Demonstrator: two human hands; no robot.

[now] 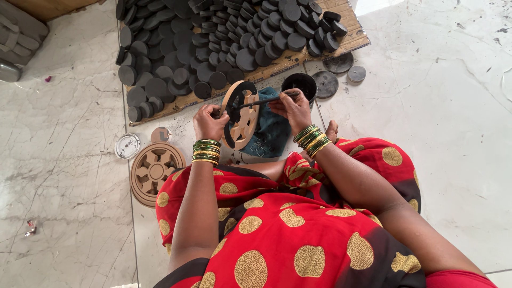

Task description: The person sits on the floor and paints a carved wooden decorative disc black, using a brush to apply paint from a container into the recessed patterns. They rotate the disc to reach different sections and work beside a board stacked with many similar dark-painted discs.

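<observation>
My left hand [208, 122] grips a round wooden cut-out wheel [242, 120] on edge, tilted upright over my lap; its rim is partly painted black. My right hand [291, 108] holds a thin black brush [261, 101] whose tip touches the wheel's black part. Just beyond my right hand stands a small black paint pot [299, 84]. A teal cloth [272, 133] lies under the wheel. Green and gold bangles sit on both wrists.
Several black-painted discs [213, 37] lie on cardboard [277, 65] ahead. A stack of unpainted wooden wheels [154, 172] sits on the marble floor at my left, beside a round metal lid [127, 146]. Three black discs [326, 83] lie near the pot.
</observation>
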